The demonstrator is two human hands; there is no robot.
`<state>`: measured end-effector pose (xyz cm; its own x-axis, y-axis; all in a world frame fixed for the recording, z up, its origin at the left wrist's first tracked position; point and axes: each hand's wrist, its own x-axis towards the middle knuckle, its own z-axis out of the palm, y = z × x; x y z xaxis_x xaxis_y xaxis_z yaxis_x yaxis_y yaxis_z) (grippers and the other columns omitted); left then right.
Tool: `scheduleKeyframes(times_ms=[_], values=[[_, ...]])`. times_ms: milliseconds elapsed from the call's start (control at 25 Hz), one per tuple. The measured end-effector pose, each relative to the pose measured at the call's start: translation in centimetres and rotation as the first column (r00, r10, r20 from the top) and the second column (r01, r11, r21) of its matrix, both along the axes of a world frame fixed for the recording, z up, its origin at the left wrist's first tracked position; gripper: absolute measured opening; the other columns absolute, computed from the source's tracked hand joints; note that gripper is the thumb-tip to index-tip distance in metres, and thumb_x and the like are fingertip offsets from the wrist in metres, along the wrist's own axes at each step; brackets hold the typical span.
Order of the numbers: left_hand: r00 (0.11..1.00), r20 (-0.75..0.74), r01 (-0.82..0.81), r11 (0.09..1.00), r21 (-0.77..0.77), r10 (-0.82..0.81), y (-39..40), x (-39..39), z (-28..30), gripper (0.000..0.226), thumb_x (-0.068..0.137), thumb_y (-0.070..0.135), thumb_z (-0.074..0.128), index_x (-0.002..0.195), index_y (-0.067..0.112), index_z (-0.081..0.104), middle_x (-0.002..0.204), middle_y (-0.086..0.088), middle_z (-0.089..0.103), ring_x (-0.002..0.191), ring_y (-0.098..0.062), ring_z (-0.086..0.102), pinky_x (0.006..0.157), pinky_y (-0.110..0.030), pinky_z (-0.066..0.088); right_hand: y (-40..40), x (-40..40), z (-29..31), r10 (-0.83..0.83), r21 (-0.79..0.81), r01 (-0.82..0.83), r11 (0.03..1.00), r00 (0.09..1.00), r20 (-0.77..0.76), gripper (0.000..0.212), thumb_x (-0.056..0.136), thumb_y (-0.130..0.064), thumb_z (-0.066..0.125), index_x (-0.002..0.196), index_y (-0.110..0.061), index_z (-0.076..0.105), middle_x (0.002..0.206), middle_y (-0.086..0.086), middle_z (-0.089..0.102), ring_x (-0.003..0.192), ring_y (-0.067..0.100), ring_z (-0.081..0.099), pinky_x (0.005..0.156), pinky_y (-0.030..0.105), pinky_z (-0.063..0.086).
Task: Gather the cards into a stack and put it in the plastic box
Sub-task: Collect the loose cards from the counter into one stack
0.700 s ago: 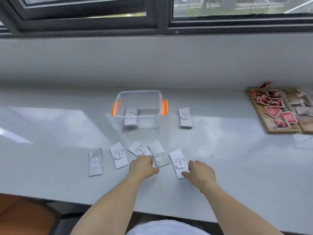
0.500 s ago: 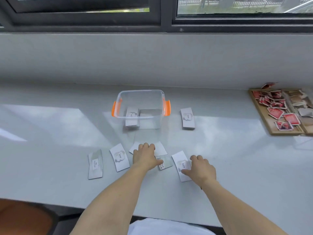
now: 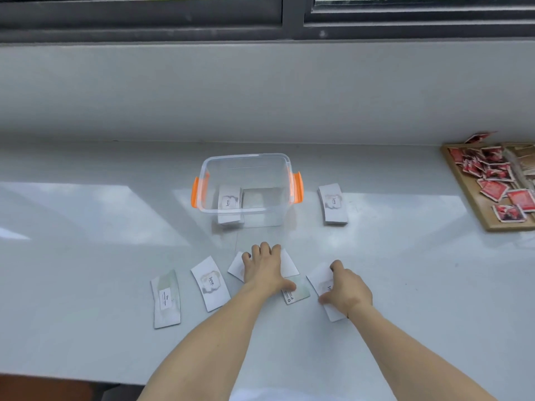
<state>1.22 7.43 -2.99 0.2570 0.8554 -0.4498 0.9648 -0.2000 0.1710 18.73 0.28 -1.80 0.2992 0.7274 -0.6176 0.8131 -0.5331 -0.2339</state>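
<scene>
A pale grey counter (image 3: 86, 256) ran under a dark-framed window (image 3: 283, 15), glossy with daylight, and both bare forearms reached out over it from the near edge. The left hand (image 3: 265, 270) lay palm down with its fingers spread flat, pressing on two overlapping white cards (image 3: 289, 263) in front of the box, the thumb stretched out to the right onto a small greenish card (image 3: 298, 292); it was pressing, not gripping. The right hand (image 3: 346, 287) was arched over a "love" card (image 3: 322, 280), forefinger hooked on the far edge and thumb tucked at the near edge, pinching that card while it stayed flat on the counter. To the left sat two loose cards, another "love" card (image 3: 210, 283) and, further left, a grey-green card (image 3: 166, 299), each apart from its neighbour. The clear plastic box (image 3: 246, 163) with orange handles (image 3: 196, 192) stood open just beyond the hands, a small stack of cards (image 3: 229, 201) already inside against its left wall. Another stack (image 3: 333, 204) rested on the counter just right of the box. Far right, a wooden tray (image 3: 469, 195) held a jumble of red packets (image 3: 492, 175).
</scene>
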Motion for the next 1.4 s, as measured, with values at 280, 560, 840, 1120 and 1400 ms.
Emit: scheduleKeyframes(times_ms=[280, 560, 840, 1120, 1400], values=[[0.96, 0.279, -0.014, 0.998, -0.057, 0.029, 1.4, 0.0, 0.9, 0.04, 0.078, 0.025, 0.068, 0.11, 0.022, 0.045, 0.108, -0.006, 0.059, 0.101, -0.031, 0.054, 0.085, -0.041, 0.039, 0.3, 2.4, -0.3, -0.183, 0.072, 0.21, 0.975, 0.944, -0.275, 0.039, 0.087, -0.012, 0.049, 0.124, -0.026, 0.046, 0.101, 0.003, 0.06, 0.076, 0.024, 0.06, 0.062, 0.033, 0.05], [0.701, 0.653, -0.066, 0.938, -0.34, 0.286, -0.3, 0.9, 1.2, 0.013, 0.098, 0.009, 0.042, 0.099, 0.02, 0.034, 0.103, 0.001, 0.054, 0.089, -0.022, 0.052, 0.072, -0.034, 0.041, 0.9, 1.4, 1.0, -0.153, 0.087, 0.262, 0.961, 0.768, -0.622, 0.028, 0.099, -0.018, 0.04, 0.114, -0.032, 0.059, 0.105, 0.004, 0.066, 0.095, 0.024, 0.061, 0.073, 0.032, 0.048], [0.68, 0.669, -0.107, 0.943, -0.314, 0.3, -2.6, 2.0, 0.0, 0.026, 0.096, 0.013, 0.042, 0.106, 0.031, 0.026, 0.111, -0.005, 0.063, 0.086, -0.029, 0.06, 0.073, -0.046, 0.049, 0.4, -0.1, 1.6, 0.039, 0.186, 0.072, 0.98, 0.845, -0.534, 0.037, 0.085, -0.011, 0.052, 0.113, -0.035, 0.056, 0.088, -0.009, 0.066, 0.071, 0.013, 0.061, 0.054, 0.02, 0.046], [0.836, 0.548, -0.044, 0.99, 0.134, -0.037, -3.6, 0.8, -0.9, 0.013, 0.093, 0.024, 0.055, 0.106, 0.024, 0.057, 0.099, 0.002, 0.065, 0.101, -0.021, 0.053, 0.087, -0.032, 0.037, -0.1, -0.2, 0.8, 0.399, 0.388, -0.435, 0.812, 0.9, 0.174, 0.043, 0.08, -0.001, 0.046, 0.114, -0.025, 0.053, 0.093, -0.003, 0.063, 0.084, 0.024, 0.054, 0.06, 0.033, 0.03], [0.934, 0.212, 0.199, 0.91, 0.363, -0.289, -5.0, 0.8, -1.5, 0.011, 0.086, 0.021, 0.066, 0.096, 0.021, 0.062, 0.088, 0.006, 0.067, 0.085, -0.021, 0.06, 0.068, -0.032, 0.049, -2.0, -1.5, -0.8, 0.359, 0.39, -0.499, 0.774, 0.853, 0.378, 0.031, 0.067, 0.0, 0.073, 0.089, -0.02, 0.064, 0.069, -0.001, 0.057, 0.059, 0.027, 0.053, 0.05, 0.036, 0.036]])
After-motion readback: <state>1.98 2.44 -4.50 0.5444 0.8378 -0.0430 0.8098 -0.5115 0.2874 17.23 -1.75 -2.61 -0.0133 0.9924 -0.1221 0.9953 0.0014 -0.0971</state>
